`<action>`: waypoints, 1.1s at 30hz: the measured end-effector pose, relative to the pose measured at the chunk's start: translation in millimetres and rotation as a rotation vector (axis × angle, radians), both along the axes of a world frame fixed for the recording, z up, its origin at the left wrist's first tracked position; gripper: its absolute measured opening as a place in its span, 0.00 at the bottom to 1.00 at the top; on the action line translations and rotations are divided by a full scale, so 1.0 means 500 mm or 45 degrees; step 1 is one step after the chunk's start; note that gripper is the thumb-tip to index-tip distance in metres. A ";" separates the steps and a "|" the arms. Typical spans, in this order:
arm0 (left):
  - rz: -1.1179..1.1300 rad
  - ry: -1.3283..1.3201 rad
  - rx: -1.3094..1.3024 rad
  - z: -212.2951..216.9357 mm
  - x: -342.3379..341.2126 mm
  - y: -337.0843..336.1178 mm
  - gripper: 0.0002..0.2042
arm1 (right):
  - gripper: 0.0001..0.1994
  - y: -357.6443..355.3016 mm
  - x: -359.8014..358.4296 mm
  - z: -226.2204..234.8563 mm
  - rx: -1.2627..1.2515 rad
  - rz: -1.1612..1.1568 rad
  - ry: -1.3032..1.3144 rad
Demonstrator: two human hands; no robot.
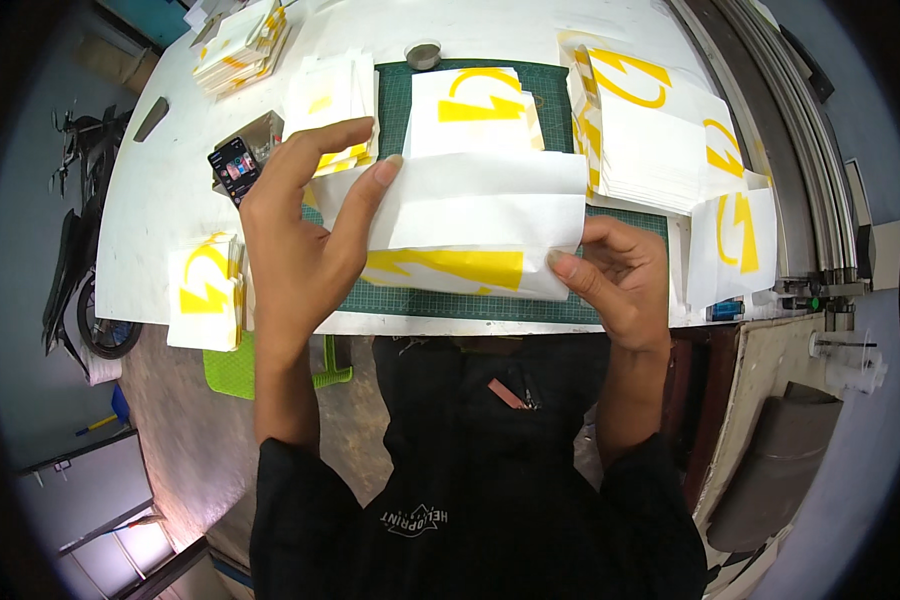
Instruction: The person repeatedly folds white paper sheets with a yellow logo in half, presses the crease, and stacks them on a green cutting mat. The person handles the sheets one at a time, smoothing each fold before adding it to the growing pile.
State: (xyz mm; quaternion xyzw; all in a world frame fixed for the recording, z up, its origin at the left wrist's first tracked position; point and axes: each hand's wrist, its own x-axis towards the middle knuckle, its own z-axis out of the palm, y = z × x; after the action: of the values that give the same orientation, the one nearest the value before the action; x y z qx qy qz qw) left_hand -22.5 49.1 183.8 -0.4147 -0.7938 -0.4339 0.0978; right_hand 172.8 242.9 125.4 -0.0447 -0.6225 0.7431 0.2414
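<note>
A white paper sheet or bag [480,210], creased lengthwise with a yellow printed band along its lower part, is held up above the table's front edge. My right hand [622,285] pinches its lower right corner, thumb in front and fingers curled behind. At the other end, my left hand [305,215] has thumb and index finger spread apart in a C, the thumb against the paper's upper left part; its other fingers are hidden. Just beyond lies a stack of white and yellow printed paper pieces [478,112] on the green cutting mat [395,100].
More printed stacks stand at the right [650,140], back left [240,50] and front left [205,290]. A phone [236,168] leans on a small box beside my left hand. A round tin [423,54] sits at the back. Below the table's left is a green plastic stool [230,365].
</note>
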 end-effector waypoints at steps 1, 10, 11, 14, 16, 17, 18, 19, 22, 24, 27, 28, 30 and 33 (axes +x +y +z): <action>0.020 0.067 0.016 -0.009 -0.001 0.001 0.13 | 0.08 -0.001 0.003 -0.005 -0.053 0.008 0.002; 0.190 0.050 0.540 -0.107 0.033 -0.039 0.22 | 0.08 -0.001 0.026 -0.032 -0.061 -0.026 0.121; 0.167 -0.022 0.604 -0.112 0.044 -0.048 0.22 | 0.08 -0.001 0.028 -0.032 -0.063 -0.031 0.117; 0.164 -0.001 0.557 -0.119 0.057 -0.069 0.20 | 0.08 -0.002 0.029 -0.030 -0.067 -0.049 0.110; 0.193 -0.010 0.579 -0.122 0.064 -0.077 0.21 | 0.08 -0.006 0.026 -0.030 -0.070 -0.065 0.114; 0.186 -0.081 0.608 -0.123 0.067 -0.079 0.22 | 0.08 -0.006 0.026 -0.032 -0.075 -0.084 0.096; 0.180 -0.151 0.636 -0.126 0.071 -0.081 0.24 | 0.08 -0.006 0.027 -0.036 -0.080 -0.101 0.078; 0.175 -0.221 0.665 -0.127 0.074 -0.082 0.26 | 0.08 -0.005 0.028 -0.039 -0.086 -0.117 0.060; 0.072 -0.362 0.609 -0.112 0.087 -0.061 0.27 | 0.08 -0.006 0.026 -0.043 -0.071 -0.127 0.028; -0.048 -0.504 0.630 -0.108 0.084 -0.060 0.28 | 0.09 -0.004 0.026 -0.048 -0.059 -0.118 0.044; -0.178 -0.659 0.654 -0.119 0.080 -0.077 0.25 | 0.12 -0.006 0.027 -0.052 -0.046 -0.163 0.046; -0.183 -0.674 0.645 -0.122 0.081 -0.081 0.23 | 0.13 -0.007 0.028 -0.053 -0.042 -0.188 0.043; -0.198 -0.667 0.639 -0.127 0.082 -0.084 0.20 | 0.16 -0.018 0.023 -0.037 -0.060 -0.265 0.059; -0.220 -0.591 0.631 -0.132 0.077 -0.080 0.15 | 0.20 -0.022 0.024 -0.036 -0.053 -0.330 0.103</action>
State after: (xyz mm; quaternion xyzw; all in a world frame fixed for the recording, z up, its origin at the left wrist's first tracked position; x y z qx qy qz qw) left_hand 15.8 9.2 117.6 -0.3343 -0.6273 -0.7030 -0.0247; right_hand 184.5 232.0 107.2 -0.0997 -0.5856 0.7197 0.3593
